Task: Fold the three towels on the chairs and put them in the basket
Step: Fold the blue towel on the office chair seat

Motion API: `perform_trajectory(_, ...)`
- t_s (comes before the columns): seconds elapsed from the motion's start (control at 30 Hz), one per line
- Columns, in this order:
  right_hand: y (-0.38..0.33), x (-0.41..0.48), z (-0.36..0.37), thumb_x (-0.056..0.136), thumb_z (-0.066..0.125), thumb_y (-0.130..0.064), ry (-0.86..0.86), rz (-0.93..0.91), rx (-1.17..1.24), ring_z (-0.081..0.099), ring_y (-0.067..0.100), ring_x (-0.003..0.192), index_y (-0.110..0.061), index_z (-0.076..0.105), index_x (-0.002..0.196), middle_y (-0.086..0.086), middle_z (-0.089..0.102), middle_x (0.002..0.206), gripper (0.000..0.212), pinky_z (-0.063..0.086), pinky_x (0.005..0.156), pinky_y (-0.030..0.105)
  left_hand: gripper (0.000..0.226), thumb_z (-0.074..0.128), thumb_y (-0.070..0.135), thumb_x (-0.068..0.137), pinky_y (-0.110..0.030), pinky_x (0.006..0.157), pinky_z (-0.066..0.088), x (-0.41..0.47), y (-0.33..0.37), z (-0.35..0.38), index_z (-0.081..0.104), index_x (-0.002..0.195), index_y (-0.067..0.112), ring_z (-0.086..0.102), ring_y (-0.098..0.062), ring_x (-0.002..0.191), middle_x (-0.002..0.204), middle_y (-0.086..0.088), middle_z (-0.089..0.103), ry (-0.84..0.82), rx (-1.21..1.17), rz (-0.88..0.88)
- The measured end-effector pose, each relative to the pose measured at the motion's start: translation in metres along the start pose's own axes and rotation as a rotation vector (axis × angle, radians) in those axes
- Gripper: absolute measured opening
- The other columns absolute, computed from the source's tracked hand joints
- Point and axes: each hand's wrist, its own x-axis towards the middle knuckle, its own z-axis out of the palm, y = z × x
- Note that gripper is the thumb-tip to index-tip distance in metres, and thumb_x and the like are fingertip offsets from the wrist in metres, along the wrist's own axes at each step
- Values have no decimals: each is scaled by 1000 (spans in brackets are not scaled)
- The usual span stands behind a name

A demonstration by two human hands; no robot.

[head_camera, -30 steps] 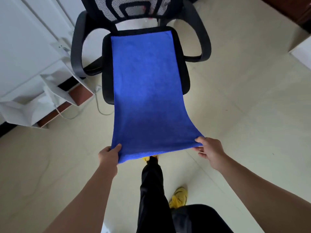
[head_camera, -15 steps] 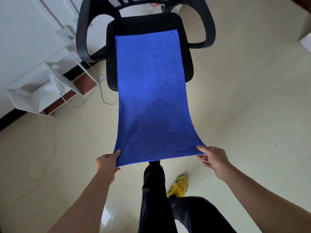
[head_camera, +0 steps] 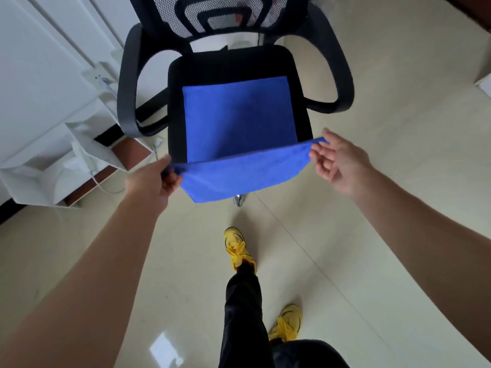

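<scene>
A blue towel [head_camera: 239, 120] lies on the seat of a black office chair [head_camera: 300, 67], its near part lifted and hanging over the seat's front edge. My left hand [head_camera: 156, 179] grips the towel's near left corner, fingers curled around the cloth. My right hand [head_camera: 337, 158] pinches the near right corner between thumb and fingertips, the other fingers loosely spread. The near edge stretches between both hands above the front of the seat. No basket or other towels are in view.
White shelving pieces and a cable [head_camera: 79, 158] lie on the floor left of the chair, against a white wall [head_camera: 34, 65]. My legs and yellow shoes [head_camera: 236, 245] stand on the pale tiled floor [head_camera: 398, 235] just in front of the chair.
Both hands moved forward and up toward the chair, carrying the towel's near edge with them. The stretched towel went slack and now bends over the seat front. I stepped closer.
</scene>
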Motion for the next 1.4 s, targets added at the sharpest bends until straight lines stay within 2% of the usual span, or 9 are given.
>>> perform_trajectory(0.17, -55, 51, 53, 90, 66, -38, -24, 2, 82, 70, 9, 71, -13, 64, 92, -3, 73, 84, 25, 47, 56, 19, 12, 63, 4, 87, -24, 58, 56, 67, 69, 51, 60, 77, 8, 58, -9, 44, 52, -1, 61, -117, -15, 109)
perform_trajectory(0.33, -88, 104, 91, 96, 57, -35, -33, 79, 185, 68, 8, 65, -13, 64, 92, -3, 75, 80, 23, 44, 56, 18, 30, 59, -11, 57, -32, 64, 37, 122, 100, 89, 66, 61, 18, 41, -20, 63, 70, -8, 47, -78, 472, 327)
perform_trajectory(0.43, -96, 136, 103, 99, 52, -33, -27, 115, 204, 67, 7, 61, -14, 63, 91, -3, 75, 78, 24, 43, 53, 17, 23, 59, 0, 73, -29, 62, 44, 148, 105, 107, 75, 83, 14, 50, -19, 60, 63, -5, 57, -33, 666, 394)
perform_trajectory(0.57, -101, 177, 116, 100, 49, -32, -2, 157, 182, 67, 7, 59, -14, 62, 90, -2, 74, 74, 24, 42, 50, 16, 15, 63, 14, 79, -18, 48, 42, 179, 111, 129, 73, 84, 24, 52, -14, 55, 68, 1, 61, 14, 804, 433)
perform_trajectory(0.77, -106, 243, 129, 101, 47, -28, -11, 235, 212, 70, 10, 62, -10, 63, 99, 1, 72, 75, 24, 49, 52, 17, 15, 60, 16, 78, -35, 64, 43, 244, 111, 157, 65, 66, 23, 51, -21, 72, 77, -9, 57, -2, 728, 309)
perform_trajectory(1.07, -102, 322, 147, 99, 53, -29, 56, 319, 160, 71, 22, 84, -3, 61, 98, 12, 71, 97, 27, 57, 54, 23, 19, 72, 11, 76, -48, 78, 54, 321, 89, 178, 54, 77, 17, 63, -29, 85, 93, -17, 61, 119, 716, 74)
perform_trajectory(1.2, -111, 337, 149, 97, 55, -28, 65, 261, 200, 73, 22, 84, -6, 62, 110, 11, 71, 101, 26, 59, 63, 26, 23, 76, 26, 68, -45, 72, 56, 342, 87, 173, 59, 82, 18, 67, -31, 84, 96, -14, 67, 161, 671, 68)
perform_trajectory(1.27, -119, 336, 150, 97, 54, -27, 90, 196, 195, 72, 18, 88, -10, 62, 114, 8, 71, 104, 26, 59, 65, 26, 26, 75, 38, 60, -45, 74, 57, 341, 89, 174, 60, 72, 20, 67, -30, 74, 83, -11, 67, 222, 690, 120)
perform_trajectory(1.4, -114, 312, 148, 93, 58, -22, 222, 82, -41, 71, 12, 78, -15, 67, 101, 1, 72, 93, 14, 56, 61, 22, 20, 70, 34, 76, -32, 68, 48, 285, 75, 173, 69, 86, 17, 59, -24, 70, 77, -4, 64, 357, 924, 341)
